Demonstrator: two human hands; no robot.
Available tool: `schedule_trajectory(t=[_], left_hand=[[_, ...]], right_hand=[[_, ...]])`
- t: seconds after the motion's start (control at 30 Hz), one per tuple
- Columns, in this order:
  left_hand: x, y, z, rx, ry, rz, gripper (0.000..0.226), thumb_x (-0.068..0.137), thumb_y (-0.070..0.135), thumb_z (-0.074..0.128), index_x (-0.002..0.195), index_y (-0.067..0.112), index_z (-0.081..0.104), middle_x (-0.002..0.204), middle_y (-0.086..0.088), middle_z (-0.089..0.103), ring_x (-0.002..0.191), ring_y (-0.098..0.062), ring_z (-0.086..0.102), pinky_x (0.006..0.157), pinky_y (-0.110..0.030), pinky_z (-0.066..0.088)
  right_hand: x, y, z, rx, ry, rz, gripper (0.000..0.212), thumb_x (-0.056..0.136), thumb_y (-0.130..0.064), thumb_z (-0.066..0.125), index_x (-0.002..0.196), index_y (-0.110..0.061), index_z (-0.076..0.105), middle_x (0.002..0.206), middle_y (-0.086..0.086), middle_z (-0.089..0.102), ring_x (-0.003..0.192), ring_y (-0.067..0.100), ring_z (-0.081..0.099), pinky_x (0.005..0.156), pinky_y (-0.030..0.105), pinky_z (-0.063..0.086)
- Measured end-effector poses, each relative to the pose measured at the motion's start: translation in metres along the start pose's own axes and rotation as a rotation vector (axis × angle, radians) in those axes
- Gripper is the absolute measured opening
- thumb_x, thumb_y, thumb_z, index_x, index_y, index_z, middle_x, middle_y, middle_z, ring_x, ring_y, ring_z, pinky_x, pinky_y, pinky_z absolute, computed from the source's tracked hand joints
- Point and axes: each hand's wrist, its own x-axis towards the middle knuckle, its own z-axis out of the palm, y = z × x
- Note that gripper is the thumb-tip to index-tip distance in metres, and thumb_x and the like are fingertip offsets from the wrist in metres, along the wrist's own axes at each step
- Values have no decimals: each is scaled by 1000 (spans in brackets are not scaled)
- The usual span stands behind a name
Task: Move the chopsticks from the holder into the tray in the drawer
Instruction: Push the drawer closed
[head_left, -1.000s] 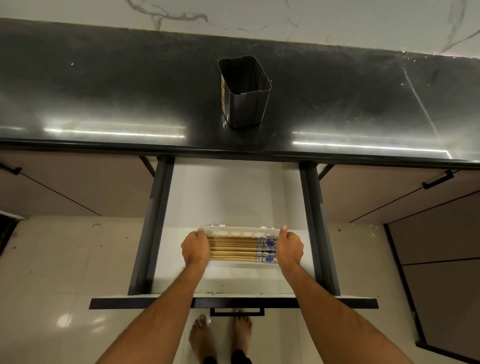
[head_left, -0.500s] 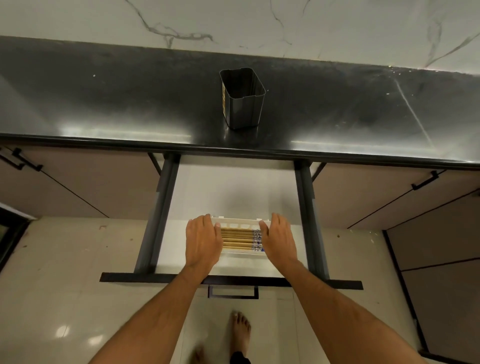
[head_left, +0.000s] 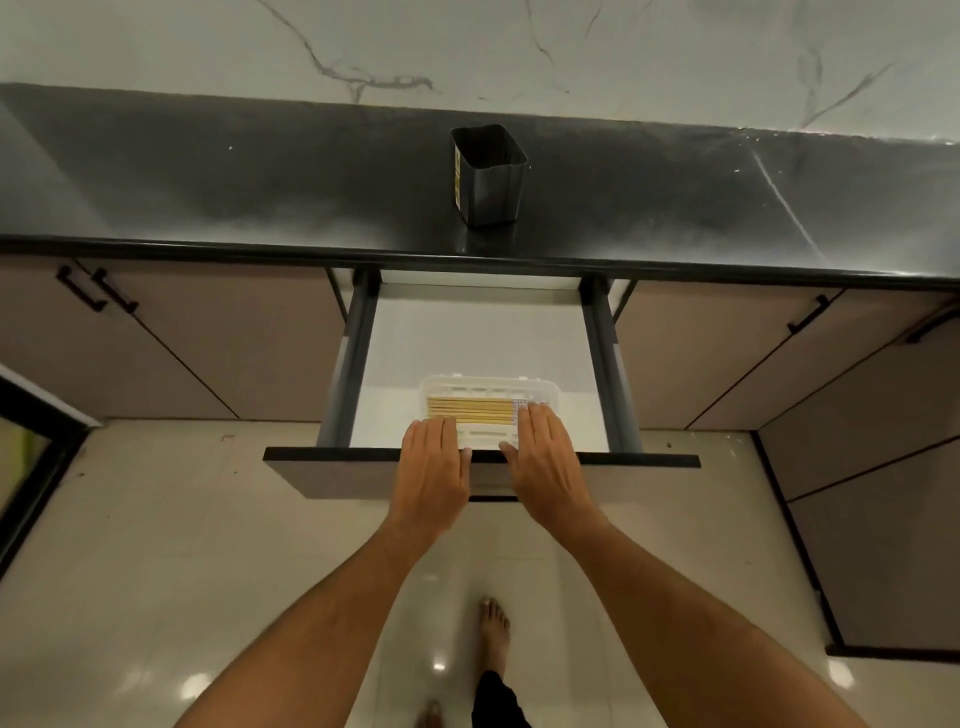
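Note:
Several wooden chopsticks (head_left: 470, 410) with blue-patterned ends lie side by side in the white slotted tray (head_left: 488, 385), which sits at the front of the open drawer (head_left: 358, 364). My left hand (head_left: 434, 473) and my right hand (head_left: 545, 467) lie flat, palms down, over the drawer's dark front edge (head_left: 649, 460). Their straight fingers reach over the tray's near rim and hold nothing. The right fingertips cover the chopsticks' patterned ends. The dark metal holder (head_left: 488, 176) stands upright on the black counter (head_left: 208, 187), and nothing shows inside it.
Beige cabinet doors with black handles (head_left: 98, 291) flank the drawer on both sides. The drawer's white floor (head_left: 478, 338) lies bare behind the tray. My bare foot (head_left: 493, 629) stands on the glossy tiled floor (head_left: 156, 519) below the drawer front.
Both hands let go of the tray's two ends, opened flat and drew back to the drawer's front edge. The view has pulled back and the drawer looks shorter.

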Motion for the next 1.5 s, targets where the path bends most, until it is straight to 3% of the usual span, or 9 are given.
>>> schedule_trajectory(t=[0.27, 0.53, 0.7, 0.87, 0.97, 1.07, 1.5], left_hand=[[-69, 6, 1, 86, -32, 69, 44, 100, 25, 51, 138, 2, 53, 137, -17, 58, 131, -34, 51, 120, -44, 28], [-88, 2, 26, 134, -194, 57, 40, 98, 25, 57, 133, 5, 57, 131, -16, 62, 125, -34, 58, 113, -45, 38], [-64, 1, 51, 133, -315, 94, 42, 87, 17, 73, 127, 8, 64, 121, -10, 69, 113, -25, 64, 111, -39, 41], [-55, -10, 77, 102, -504, 70, 46, 96, 19, 62, 141, 20, 51, 131, -5, 64, 116, -21, 62, 106, -30, 43], [-45, -14, 85, 156, -507, 86, 53, 95, 19, 63, 144, 21, 46, 141, -4, 57, 128, -22, 54, 114, -32, 35], [-26, -15, 95, 187, -517, 57, 55, 95, 17, 61, 147, 20, 43, 147, -6, 50, 137, -24, 43, 121, -34, 24], [89, -25, 127, 214, -353, -21, 50, 90, 16, 70, 138, 20, 55, 133, -5, 63, 128, -24, 54, 120, -35, 30]], right_hand=[[-61, -22, 7, -29, -54, -54, 56, 104, -35, 45, 146, 1, 41, 146, 23, 50, 138, 36, 46, 113, 49, 41], [-85, -21, 32, -80, -179, -171, 44, 104, -30, 48, 138, -3, 48, 133, 17, 58, 122, 31, 57, 108, 42, 47], [-59, -19, 45, -103, -316, -168, 43, 86, -7, 74, 126, -2, 61, 123, 19, 63, 108, 32, 64, 97, 41, 53], [-36, -17, 60, -67, -489, -133, 42, 90, -10, 71, 130, -7, 60, 127, 17, 62, 106, 33, 66, 92, 41, 54], [-19, -15, 67, -21, -577, -46, 33, 95, -13, 65, 127, -11, 63, 120, 14, 68, 105, 31, 66, 95, 40, 53], [-6, -12, 74, -6, -568, -10, 40, 93, -14, 69, 132, -13, 61, 124, 13, 67, 110, 32, 64, 99, 41, 51], [110, 17, 85, -59, -505, -86, 35, 94, -12, 66, 128, -13, 63, 124, 11, 67, 110, 29, 64, 103, 39, 49]])
